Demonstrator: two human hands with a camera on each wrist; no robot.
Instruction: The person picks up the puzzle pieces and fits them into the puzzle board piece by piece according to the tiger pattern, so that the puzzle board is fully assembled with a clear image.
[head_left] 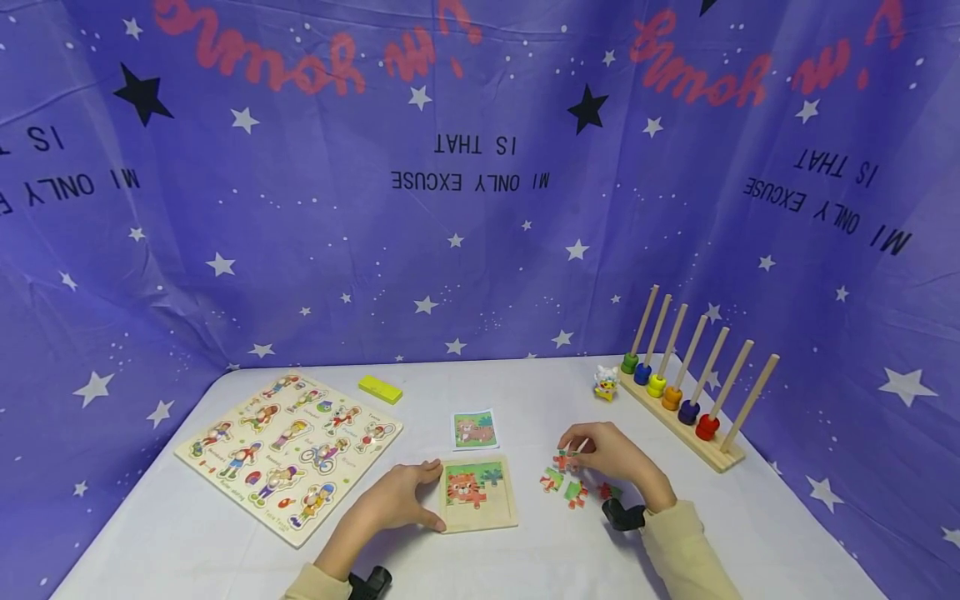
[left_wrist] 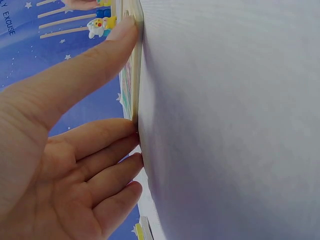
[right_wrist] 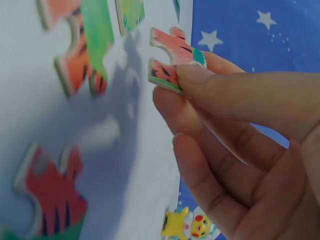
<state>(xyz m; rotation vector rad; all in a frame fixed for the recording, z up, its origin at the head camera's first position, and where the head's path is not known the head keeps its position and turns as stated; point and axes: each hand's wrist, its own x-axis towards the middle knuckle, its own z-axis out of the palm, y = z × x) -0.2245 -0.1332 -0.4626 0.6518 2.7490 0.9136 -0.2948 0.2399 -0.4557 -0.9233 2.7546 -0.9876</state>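
Observation:
My right hand pinches a red, black-striped jigsaw piece between thumb and fingers, raised over the cloth. Around it several loose pieces lie flat, among them a red and green one and a red one with dark stripes. My left hand touches the left side of a square wooden puzzle tray, thumb near its front corner and extended fingers near its back corner. Joined pieces showing a red tiger face fill the tray's upper left; bare wood shows below and at right.
A picture card lies just behind the tray. To the left is a large sports-figure board, with a yellow block beyond it. A peg rack with coloured beads and a small figurine stand at the right.

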